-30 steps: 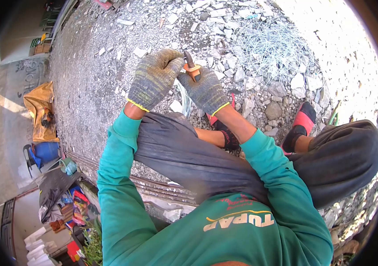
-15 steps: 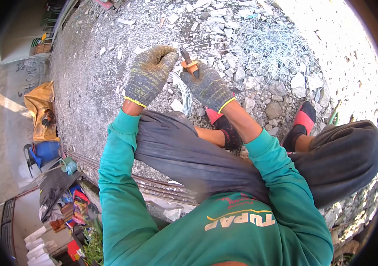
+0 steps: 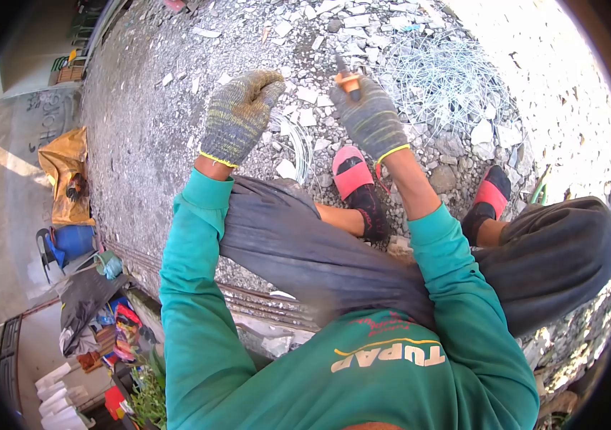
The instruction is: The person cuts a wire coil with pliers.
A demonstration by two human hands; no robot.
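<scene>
Tool (image 3: 350, 84), partly orange, in closed right hand (image 3: 371, 118); left hand (image 3: 239, 118) curled shut, contents unclear.

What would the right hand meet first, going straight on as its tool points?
Beyond the tool, likely rubble; the wire pile lies off to the right. The right hand may pass above both: its height is unclear.

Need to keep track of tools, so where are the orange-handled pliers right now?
In the head view, the orange-handled pliers are in the right hand, just left of the pile of tangled wire.
</scene>
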